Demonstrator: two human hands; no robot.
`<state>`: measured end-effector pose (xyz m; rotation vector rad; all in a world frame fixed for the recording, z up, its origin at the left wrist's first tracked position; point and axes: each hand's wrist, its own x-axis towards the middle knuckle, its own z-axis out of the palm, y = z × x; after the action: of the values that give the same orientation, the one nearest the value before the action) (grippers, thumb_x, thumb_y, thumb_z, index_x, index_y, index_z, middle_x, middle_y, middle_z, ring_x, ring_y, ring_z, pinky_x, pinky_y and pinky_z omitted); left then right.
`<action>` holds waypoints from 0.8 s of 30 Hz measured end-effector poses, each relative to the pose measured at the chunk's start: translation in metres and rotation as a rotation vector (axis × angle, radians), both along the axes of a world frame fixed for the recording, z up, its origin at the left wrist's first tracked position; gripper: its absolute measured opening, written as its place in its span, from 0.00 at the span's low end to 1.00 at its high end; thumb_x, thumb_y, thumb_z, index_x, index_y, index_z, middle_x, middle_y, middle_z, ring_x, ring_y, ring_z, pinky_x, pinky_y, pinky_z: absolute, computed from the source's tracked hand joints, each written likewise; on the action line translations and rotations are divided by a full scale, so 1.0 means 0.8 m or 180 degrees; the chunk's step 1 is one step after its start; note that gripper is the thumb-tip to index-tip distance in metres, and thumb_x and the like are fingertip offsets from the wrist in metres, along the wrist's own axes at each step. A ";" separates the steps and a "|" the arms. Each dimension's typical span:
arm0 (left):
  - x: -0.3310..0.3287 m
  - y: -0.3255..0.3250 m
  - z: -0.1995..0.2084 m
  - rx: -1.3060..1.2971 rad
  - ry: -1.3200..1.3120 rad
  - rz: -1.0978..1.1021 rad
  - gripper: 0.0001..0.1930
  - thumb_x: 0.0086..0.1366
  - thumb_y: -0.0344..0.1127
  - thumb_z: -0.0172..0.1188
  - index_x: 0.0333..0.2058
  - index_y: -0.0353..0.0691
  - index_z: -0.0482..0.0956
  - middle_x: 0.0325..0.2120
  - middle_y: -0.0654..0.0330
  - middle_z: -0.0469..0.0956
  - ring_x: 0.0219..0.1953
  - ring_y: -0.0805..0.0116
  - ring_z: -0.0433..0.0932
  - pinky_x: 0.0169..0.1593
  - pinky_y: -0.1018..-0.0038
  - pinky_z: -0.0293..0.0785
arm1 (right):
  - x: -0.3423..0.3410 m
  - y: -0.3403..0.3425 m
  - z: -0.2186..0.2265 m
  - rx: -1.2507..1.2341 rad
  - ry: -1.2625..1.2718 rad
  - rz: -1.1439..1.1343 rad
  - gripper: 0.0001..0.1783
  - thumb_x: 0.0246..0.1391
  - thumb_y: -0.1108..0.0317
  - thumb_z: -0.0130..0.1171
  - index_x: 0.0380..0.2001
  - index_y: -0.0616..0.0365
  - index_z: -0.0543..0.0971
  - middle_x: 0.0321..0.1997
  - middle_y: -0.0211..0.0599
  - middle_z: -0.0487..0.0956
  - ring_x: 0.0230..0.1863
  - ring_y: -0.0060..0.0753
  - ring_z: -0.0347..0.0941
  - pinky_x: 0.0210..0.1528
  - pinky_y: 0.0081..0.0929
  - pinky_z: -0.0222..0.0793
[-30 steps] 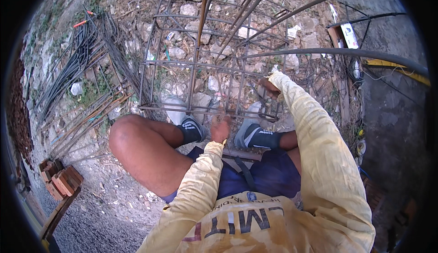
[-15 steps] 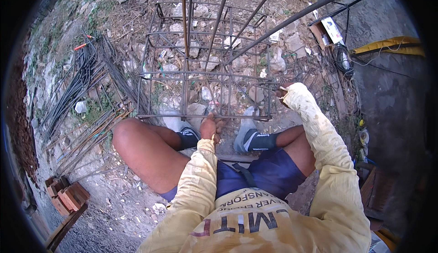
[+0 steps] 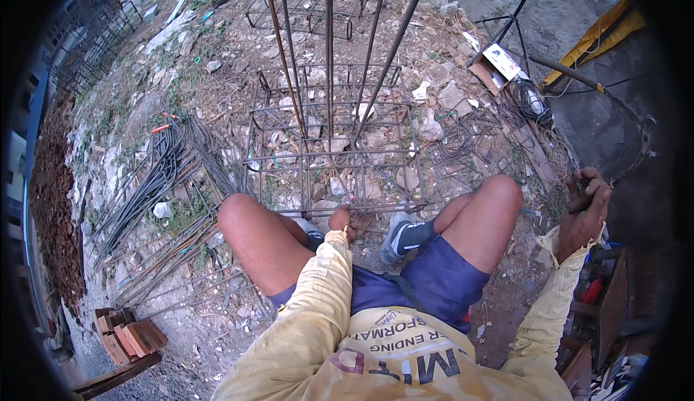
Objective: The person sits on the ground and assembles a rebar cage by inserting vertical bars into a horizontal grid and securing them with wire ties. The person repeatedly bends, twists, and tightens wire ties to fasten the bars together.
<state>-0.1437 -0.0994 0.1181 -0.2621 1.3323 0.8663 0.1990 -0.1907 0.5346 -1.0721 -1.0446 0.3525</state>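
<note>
A rebar cage (image 3: 332, 157) of thin steel bars tied into a grid stands on the rubble in front of my feet. My left hand (image 3: 343, 221) is closed around the cage's near bar (image 3: 390, 207), between my shoes. Off to the right, away from the cage, I hold up my right hand (image 3: 584, 217) with its fingers bent and drawn together near the tips. Whatever they pinch is too small to make out. Several long upright steel rods (image 3: 330, 54) rise out of the cage.
Bundled rebar (image 3: 155, 184) lies at the left, near stacked bricks (image 3: 130, 336). Another steel cage (image 3: 311, 11) lies farther off. A cardboard box (image 3: 495, 69), coiled black cable (image 3: 533, 105) and yellow cloth (image 3: 596, 40) are at the far right. Broken stones litter the ground.
My right hand has moved from the cage's right side outward to the right. My left hand remains at the near bar. The view has shifted, showing more ground beyond the cage.
</note>
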 end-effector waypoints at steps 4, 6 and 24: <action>-0.003 -0.001 0.011 -0.0150 -0.0137 -0.0191 0.11 0.65 0.40 0.51 0.45 0.48 0.73 0.37 0.63 0.79 0.13 0.80 0.53 0.14 0.83 0.52 | 0.009 -0.019 0.036 0.0504 0.0019 -0.0168 0.21 0.65 0.49 0.42 0.28 0.57 0.66 0.56 0.50 0.68 0.55 0.44 0.68 0.55 0.43 0.67; -0.003 0.002 0.022 -0.0107 -0.0054 -0.0255 0.11 0.64 0.40 0.52 0.44 0.47 0.73 0.38 0.63 0.79 0.14 0.79 0.54 0.14 0.83 0.52 | 0.008 -0.023 0.037 0.0576 0.0040 -0.0248 0.21 0.64 0.49 0.43 0.30 0.56 0.67 0.56 0.51 0.68 0.53 0.44 0.68 0.54 0.42 0.68; 0.007 -0.006 0.022 -0.0070 -0.0199 -0.0210 0.20 0.64 0.39 0.52 0.53 0.39 0.68 0.51 0.53 0.72 0.14 0.79 0.52 0.14 0.82 0.50 | -0.006 -0.033 -0.040 -0.0146 0.0474 -0.0334 0.08 0.63 0.63 0.50 0.36 0.56 0.69 0.19 0.23 0.60 0.19 0.15 0.56 0.20 0.16 0.55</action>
<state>-0.1383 -0.1040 0.1357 -0.2591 1.2861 0.7826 0.1939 -0.2168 0.5029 -1.1196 -0.8483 0.3672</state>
